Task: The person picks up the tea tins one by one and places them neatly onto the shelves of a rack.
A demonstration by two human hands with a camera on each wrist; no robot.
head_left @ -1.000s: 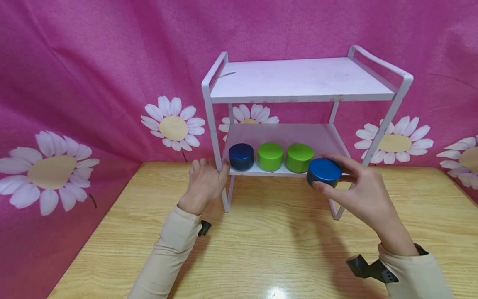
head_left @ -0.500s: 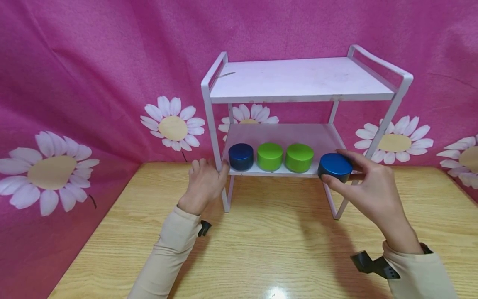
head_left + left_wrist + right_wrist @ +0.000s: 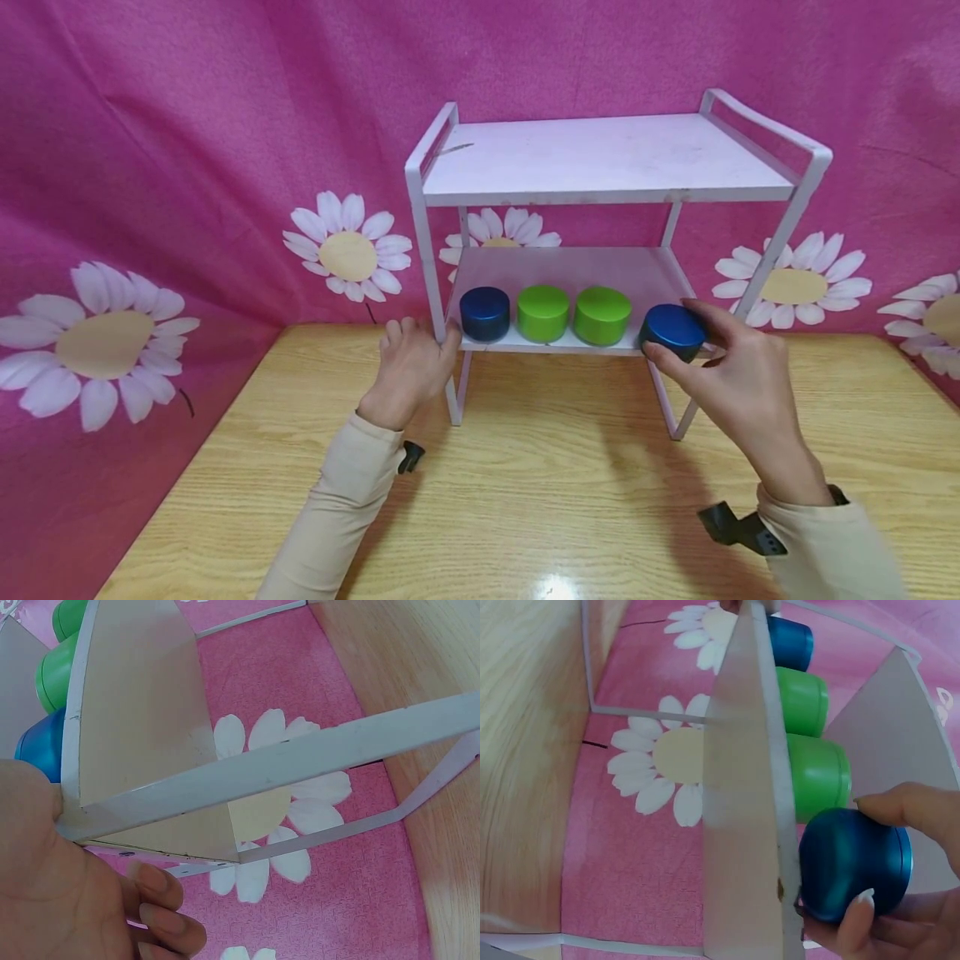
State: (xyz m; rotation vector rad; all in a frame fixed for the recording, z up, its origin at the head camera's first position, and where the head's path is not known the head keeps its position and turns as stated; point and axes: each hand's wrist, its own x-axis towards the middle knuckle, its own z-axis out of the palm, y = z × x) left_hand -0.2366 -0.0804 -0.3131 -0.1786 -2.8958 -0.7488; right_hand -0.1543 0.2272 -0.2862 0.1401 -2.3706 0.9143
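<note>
My right hand (image 3: pixel 738 387) grips a blue round tin (image 3: pixel 672 329) between thumb and fingers, at the right front of the lower board of a white two-tier shelf rack (image 3: pixel 607 198). In the right wrist view this blue tin (image 3: pixel 847 862) sits at the board's front edge, slightly overhanging it. To its left stand two green round tins (image 3: pixel 602 315) (image 3: pixel 543 313) and another blue tin (image 3: pixel 484 314), in a row along the front. My left hand (image 3: pixel 408 367) holds the rack's left front post at lower-board height, thumb in front, with its fingers (image 3: pixel 161 922) curled beyond the post.
The rack stands on a wood-grain table (image 3: pixel 525 500). Its upper board (image 3: pixel 600 154) lies above the tins, with raised side rails. Behind hangs a pink cloth (image 3: pixel 225 125) printed with white daisies. Black wrist straps show at both sleeves.
The right hand has carried the blue tin rightward and slightly back, from near the right green tin to the board's right end. My left hand and the other tins stay put.
</note>
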